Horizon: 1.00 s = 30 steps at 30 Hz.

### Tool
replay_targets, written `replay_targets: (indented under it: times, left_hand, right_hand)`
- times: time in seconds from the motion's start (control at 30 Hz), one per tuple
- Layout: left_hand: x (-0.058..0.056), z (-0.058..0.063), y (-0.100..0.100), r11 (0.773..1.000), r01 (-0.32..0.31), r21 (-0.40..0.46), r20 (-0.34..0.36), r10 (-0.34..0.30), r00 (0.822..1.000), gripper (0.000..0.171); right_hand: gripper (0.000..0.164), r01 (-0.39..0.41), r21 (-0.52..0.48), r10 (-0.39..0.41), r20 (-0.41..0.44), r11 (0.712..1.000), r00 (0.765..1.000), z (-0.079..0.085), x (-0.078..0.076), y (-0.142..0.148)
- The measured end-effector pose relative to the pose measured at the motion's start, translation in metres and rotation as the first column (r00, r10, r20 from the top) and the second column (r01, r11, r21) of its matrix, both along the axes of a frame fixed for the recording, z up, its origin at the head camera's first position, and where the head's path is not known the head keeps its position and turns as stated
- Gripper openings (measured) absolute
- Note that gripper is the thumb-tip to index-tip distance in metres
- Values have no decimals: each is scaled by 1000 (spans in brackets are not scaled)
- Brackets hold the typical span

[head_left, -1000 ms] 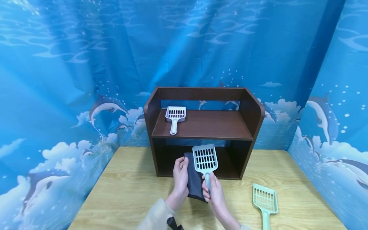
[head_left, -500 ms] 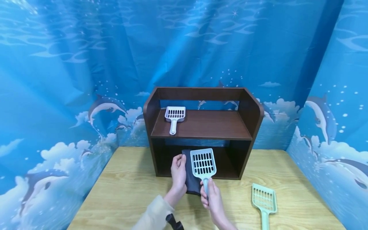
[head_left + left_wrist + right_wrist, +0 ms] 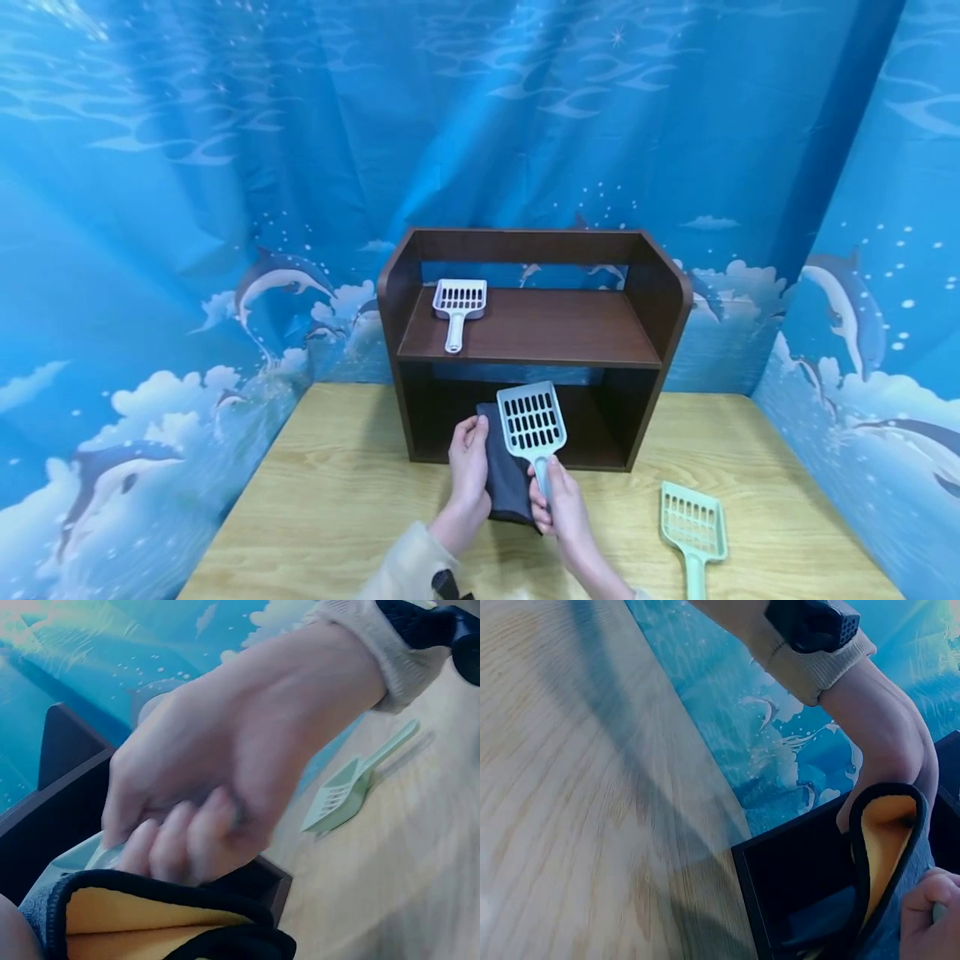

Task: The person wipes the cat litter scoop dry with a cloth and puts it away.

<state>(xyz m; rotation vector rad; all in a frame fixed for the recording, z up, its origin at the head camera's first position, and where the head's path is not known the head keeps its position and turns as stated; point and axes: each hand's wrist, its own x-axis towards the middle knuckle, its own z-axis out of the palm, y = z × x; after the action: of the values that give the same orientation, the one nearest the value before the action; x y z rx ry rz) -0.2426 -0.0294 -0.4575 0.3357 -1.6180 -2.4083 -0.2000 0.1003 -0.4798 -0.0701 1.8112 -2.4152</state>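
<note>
My right hand (image 3: 561, 504) grips the handle of a pale blue-grey slotted litter scoop (image 3: 532, 417), its head raised and facing me. Behind the scoop's left side, my left hand (image 3: 470, 467) holds a folded dark grey cloth (image 3: 504, 479), thumb on its near face. The left wrist view shows the yellow inner side of the cloth (image 3: 142, 911) and its black edging, with the right hand's curled fingers (image 3: 176, 840) just above. In the right wrist view the cloth (image 3: 889, 840) hangs as an open fold by the left hand. The scoop overlaps part of the cloth in the head view.
A dark brown two-tier shelf (image 3: 528, 325) stands on the wooden table (image 3: 337, 500) just beyond my hands. A white-lilac litter scoop (image 3: 459, 304) lies on its upper tier, at the left. A pale green scoop (image 3: 693, 529) lies on the table to the right.
The cloth has swung up against the scoop's back and down again, its lower edge showing once more. The scoop has shifted slightly left and tilted. Both hands keep their hold.
</note>
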Motion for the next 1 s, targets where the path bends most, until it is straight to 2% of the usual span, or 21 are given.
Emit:
replay_targets:
  times: [0.3,0.47,0.63,0.83,1.0]
  left_hand:
    - [-14,6,-16,1000,-23,-5,28,24,999,38]
    - [-18,5,-23,1000,2,-15,40,-1,999,39]
    - [-23,7,-34,988,103,-118,45,-99,994,41]
    - [-31,8,-47,939,258,-225,39,-256,966,41]
    - [-38,7,-51,904,332,-268,69,-325,943,39]
  right_hand:
    - [46,-91,98,88,26,991,996,-7,1,12]
    - [44,-126,142,122,37,982,992,-8,1,17]
    - [43,-181,190,180,22,965,983,-5,0,25]
    - [43,-259,240,264,14,936,965,-3,-1,36]
    - [43,-305,269,312,18,914,950,-6,0,40]
